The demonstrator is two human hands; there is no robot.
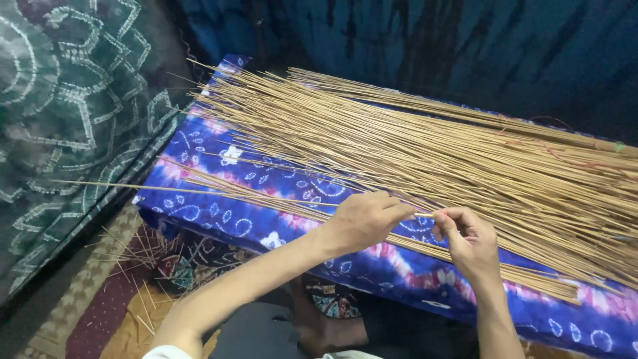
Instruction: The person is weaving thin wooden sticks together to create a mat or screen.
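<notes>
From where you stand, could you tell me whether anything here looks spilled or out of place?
Yes: short broken stick bits lie scattered over the patterned floor mat, below the cushion's near edge. One long thin stick also juts out sideways past that edge, apart from the fanned bundle. Both hands, left and right, pinch sticks.

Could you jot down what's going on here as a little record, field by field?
Setting: a blue patterned cloth over a low raised surface
Material: a big fan of thin tan sticks lying on the cloth
Left hand: fingers pinching sticks at the near edge
Right hand: fingers pinching sticks beside it
Floor: snapped stick bits on a patterned mat
</notes>
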